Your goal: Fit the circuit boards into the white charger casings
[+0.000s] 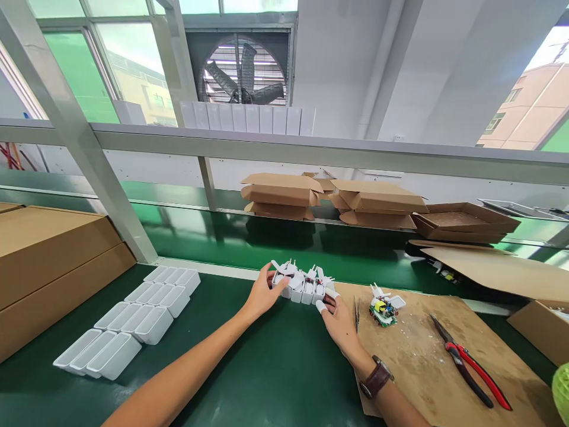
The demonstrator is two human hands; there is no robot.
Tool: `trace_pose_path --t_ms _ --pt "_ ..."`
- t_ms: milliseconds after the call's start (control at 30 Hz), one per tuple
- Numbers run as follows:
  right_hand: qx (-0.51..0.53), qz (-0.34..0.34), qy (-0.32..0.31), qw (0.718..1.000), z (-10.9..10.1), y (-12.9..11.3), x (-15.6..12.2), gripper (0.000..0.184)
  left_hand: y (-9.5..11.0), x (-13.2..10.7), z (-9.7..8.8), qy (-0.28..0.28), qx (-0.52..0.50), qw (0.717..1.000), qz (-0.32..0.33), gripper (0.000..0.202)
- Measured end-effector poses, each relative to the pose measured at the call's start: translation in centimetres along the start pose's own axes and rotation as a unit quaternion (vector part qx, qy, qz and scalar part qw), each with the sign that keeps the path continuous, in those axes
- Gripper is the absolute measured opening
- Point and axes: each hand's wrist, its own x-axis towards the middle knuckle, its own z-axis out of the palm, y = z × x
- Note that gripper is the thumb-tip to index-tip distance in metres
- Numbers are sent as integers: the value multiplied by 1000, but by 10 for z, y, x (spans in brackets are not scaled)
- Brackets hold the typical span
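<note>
Against the left end of a row of white plug-adapter housings (306, 287) presses my left hand (265, 292), its thumb across the front. My right hand (340, 317), with white covers on the thumb and a fingertip, grips the right end. The housings stand side by side between both hands, with plug pins and loose white parts sticking up on top. To the left, several open white plastic cases (151, 323) lie in stepped rows. Right of my hands, a green circuit board with a white plug part (384, 307) rests on a brown board (409, 362).
Red-and-black long-nose pliers (466, 362) lie on the brown board, and tweezers (357, 313) at its left edge. A large carton (53, 255) stands far left. Flattened cardboard boxes (284, 193) sit beyond the green belt (213, 237). A metal rail (284, 145) crosses above.
</note>
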Motion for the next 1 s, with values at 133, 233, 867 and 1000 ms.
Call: trace_pose_path --t_ms 133,233,867,1000 --pt "-11 -6 11 1000 6 0 18 40 -3 6 6 -5 -37 999 5 85" --pt "-26 -12 23 999 13 -4 47 41 -1 28 12 12 -51 999 2 83" --pt "-46 -47 -89 994 41 -24 66 53 30 44 1 92 7 994 57 73" --pt "-106 -46 -235 965 43 -22 30 48 51 -12 -52 98 54 989 97 64"
